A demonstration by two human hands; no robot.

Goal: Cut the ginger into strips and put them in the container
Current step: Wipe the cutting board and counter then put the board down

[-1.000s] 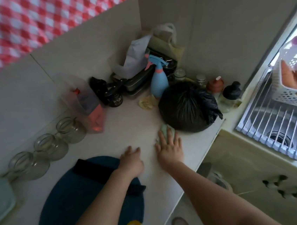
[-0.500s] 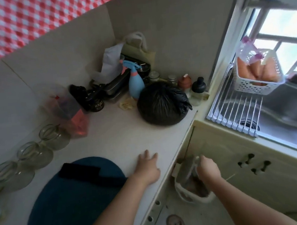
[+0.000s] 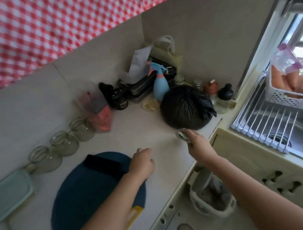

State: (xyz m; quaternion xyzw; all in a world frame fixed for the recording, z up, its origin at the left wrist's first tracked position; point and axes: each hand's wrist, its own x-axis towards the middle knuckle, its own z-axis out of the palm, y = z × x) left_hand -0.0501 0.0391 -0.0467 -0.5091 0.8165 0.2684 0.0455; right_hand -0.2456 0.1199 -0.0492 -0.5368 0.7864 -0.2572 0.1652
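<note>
The left hand rests on the pale table at the centre of the frame, just at the right edge of a dark blue cutting board. Its fingers are loosely bent and hold nothing. A flat black object lies across the board's upper end.

The right hand, right of centre, grips a greenish rag and presses it to the table just below a tied black bag. It is blurred.

The pale green container sits at the left edge of the frame, beside a row of glass jars along the wall. I cannot pick out the ginger anywhere.

A blue spray bottle stands among the clutter in the corner above the bag. At the right edge, a white basket sits over a wire rack on the sink. A small bin stands on the floor below the table's edge.
</note>
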